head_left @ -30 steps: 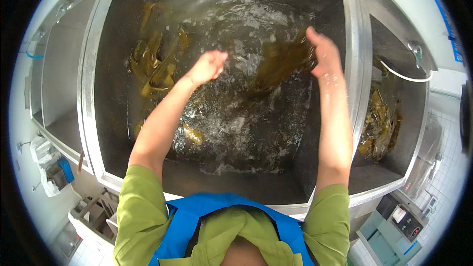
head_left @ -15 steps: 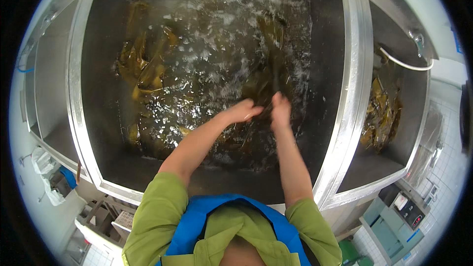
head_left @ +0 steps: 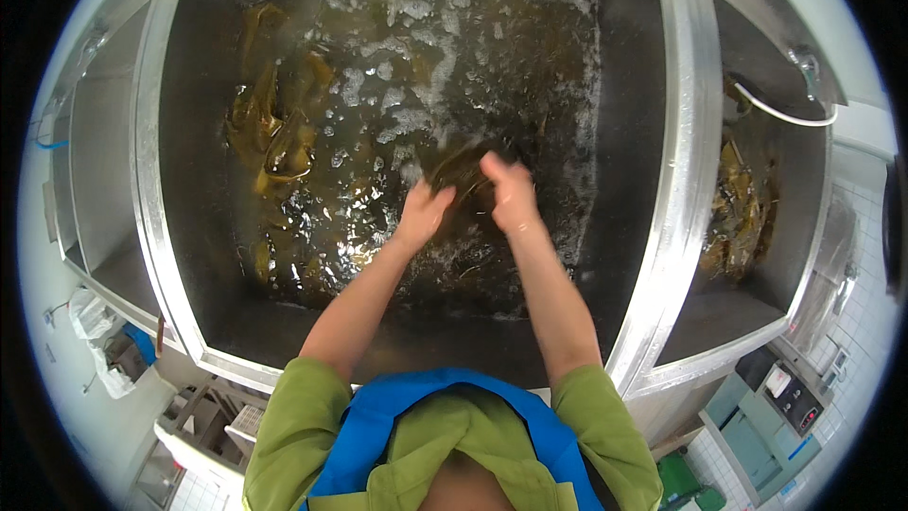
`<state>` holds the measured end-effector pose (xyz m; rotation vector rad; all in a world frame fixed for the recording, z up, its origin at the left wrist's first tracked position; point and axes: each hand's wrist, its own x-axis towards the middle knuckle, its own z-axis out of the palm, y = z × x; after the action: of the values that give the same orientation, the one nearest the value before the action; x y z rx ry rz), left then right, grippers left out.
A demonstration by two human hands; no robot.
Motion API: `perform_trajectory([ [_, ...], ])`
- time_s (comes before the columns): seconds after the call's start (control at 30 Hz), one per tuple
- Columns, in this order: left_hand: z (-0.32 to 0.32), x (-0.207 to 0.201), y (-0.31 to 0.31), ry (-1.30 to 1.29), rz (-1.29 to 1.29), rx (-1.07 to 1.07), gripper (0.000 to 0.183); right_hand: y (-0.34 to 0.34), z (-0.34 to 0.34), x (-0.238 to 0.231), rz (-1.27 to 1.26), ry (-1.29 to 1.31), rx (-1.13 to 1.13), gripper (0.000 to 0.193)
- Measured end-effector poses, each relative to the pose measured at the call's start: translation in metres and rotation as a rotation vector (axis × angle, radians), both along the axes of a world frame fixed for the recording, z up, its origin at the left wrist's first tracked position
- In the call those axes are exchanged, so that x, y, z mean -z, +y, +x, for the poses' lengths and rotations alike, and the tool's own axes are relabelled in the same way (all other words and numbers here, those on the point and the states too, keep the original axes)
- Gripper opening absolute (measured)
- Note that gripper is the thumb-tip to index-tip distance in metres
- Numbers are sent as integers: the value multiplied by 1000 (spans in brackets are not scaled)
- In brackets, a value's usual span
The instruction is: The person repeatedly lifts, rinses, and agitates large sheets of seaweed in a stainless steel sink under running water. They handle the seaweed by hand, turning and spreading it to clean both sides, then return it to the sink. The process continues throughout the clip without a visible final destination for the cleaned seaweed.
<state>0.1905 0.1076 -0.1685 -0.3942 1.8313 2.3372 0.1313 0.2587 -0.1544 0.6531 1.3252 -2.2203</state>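
Brown-green seaweed lies in the water of a large metal sink (head_left: 667, 142). Low over the middle of that water, both my hands grip a dark, wet seaweed frond (head_left: 462, 168) that stretches between them. My left hand (head_left: 422, 216) pinches its left side, thumb on top. On the other side my right hand (head_left: 512, 195) is closed on the frond, slightly blurred by motion. The frond's lower part merges with the dark water, so its full length is hidden. A clump of yellowish-brown seaweed (head_left: 284, 147) floats along the sink's left side.
White foam (head_left: 416, 118) drifts over the water. To the right, a neighbouring basin (head_left: 804, 218) holds more seaweed (head_left: 733, 203) beneath a white hose (head_left: 780, 116). Another metal basin (head_left: 109, 142) stands on the left. Shelving (head_left: 203, 421) and a pale green machine (head_left: 761, 426) flank me below.
Both hands have moved left, and my right hand has turned inward. The frond, earlier trailing away toward the far side, is now bunched between my hands. Foam has shifted across the surface.
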Motion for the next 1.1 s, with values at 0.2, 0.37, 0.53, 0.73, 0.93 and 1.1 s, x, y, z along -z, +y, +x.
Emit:
perform_trajectory([
  [0.2,-58,-196,20,117,527,78,22,14,-10,-203,-311,343,310,32],
  [0.37,55,-248,6,78,-72,582,21,2,54,-186,-345,-157,246,26],
  [0.53,164,-220,-65,2,-101,496,27,12,66,-138,-761,-33,249,26],
  [0.73,253,-209,-164,53,-340,276,19,-22,85,-184,-201,-95,325,32],
  [0.93,248,-243,-161,202,-852,198,42,-53,134,-270,-566,111,-58,33],
  [1.1,183,-279,-77,578,-335,134,34,-56,179,-321,-577,337,-318,27],
])
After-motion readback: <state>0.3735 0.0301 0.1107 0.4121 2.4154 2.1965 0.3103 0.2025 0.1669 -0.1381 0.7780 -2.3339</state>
